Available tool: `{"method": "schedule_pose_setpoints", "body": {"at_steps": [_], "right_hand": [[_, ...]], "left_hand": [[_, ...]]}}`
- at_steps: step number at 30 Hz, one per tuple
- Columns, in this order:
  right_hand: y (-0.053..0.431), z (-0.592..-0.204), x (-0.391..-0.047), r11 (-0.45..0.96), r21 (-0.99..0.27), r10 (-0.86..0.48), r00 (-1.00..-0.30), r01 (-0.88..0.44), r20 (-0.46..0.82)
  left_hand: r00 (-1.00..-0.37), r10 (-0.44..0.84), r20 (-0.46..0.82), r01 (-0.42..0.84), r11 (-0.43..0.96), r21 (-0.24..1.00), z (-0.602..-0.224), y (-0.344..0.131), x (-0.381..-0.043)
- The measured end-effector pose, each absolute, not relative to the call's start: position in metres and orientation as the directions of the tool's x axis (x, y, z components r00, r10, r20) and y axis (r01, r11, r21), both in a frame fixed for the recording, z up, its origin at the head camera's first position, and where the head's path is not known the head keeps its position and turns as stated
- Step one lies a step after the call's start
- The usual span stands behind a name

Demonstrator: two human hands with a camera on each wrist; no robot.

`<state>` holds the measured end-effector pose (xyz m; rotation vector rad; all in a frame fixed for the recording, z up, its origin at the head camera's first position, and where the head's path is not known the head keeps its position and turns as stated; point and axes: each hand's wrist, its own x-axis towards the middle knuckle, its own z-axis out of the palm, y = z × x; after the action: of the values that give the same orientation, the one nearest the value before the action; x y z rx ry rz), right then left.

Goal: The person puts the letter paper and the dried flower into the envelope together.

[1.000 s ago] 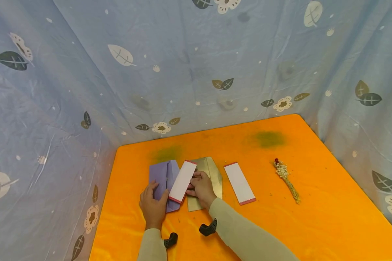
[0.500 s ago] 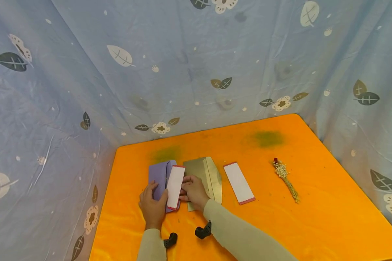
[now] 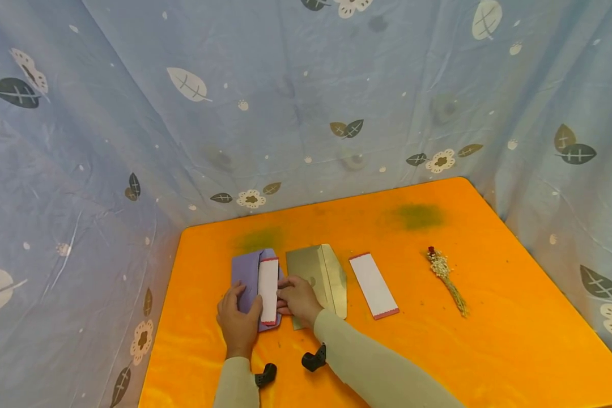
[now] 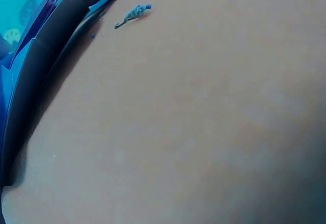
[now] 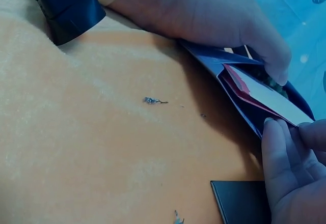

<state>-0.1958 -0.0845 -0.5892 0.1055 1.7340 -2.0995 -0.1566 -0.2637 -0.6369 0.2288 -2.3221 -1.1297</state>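
A: Flowered blue curtain all round, orange table below. Where's the card?

B: Along the mouth of the purple envelope. From the right wrist, its red-ended folds sit between the envelope's walls; how deep, I can't tell.

A: And the hands?

B: The right hand pinches the card's long outer edge, thumb against fingers. The left hand rests on the envelope, thumb at the mouth and apart from the fingers; whether it pinches the paper too, I can't tell.

A: How would the card handle?

B: Light, I'd guess, stiff enough to steer from one edge, but easily creased. The folds might slip over each other or fan out.

A: Best hold?

B: Midway along that long edge, all layers together. I'd spare the red ends; they look likeliest to catch. The envelope seems thin, so a light touch there.
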Motion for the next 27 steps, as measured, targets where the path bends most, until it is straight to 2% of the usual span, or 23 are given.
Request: {"method": "schedule_pose_setpoints", "body": {"at_steps": [9,17,22,27], "right_hand": [[-0.092,-0.589,-0.199,-0.116,-0.927,-0.27,-0.91,0.357,-0.316],[-0.09,-0.587,-0.205,-0.175,-0.894,-0.277,-0.892,0.412,-0.357],[-0.089,-0.586,-0.208,-0.216,-0.866,-0.262,-0.881,0.451,-0.394],[-0.094,-0.588,-0.21,-0.196,-0.882,-0.272,-0.888,0.428,-0.37]], "left_hand": [[-0.838,-0.37,0.402,0.092,0.63,0.771,-0.638,-0.265,-0.157],[-0.799,-0.389,0.458,0.13,0.632,0.764,-0.638,-0.265,-0.158],[-0.801,-0.399,0.447,0.118,0.627,0.77,-0.637,-0.265,-0.157],[-0.809,-0.413,0.419,0.101,0.604,0.79,-0.637,-0.265,-0.157]]}}
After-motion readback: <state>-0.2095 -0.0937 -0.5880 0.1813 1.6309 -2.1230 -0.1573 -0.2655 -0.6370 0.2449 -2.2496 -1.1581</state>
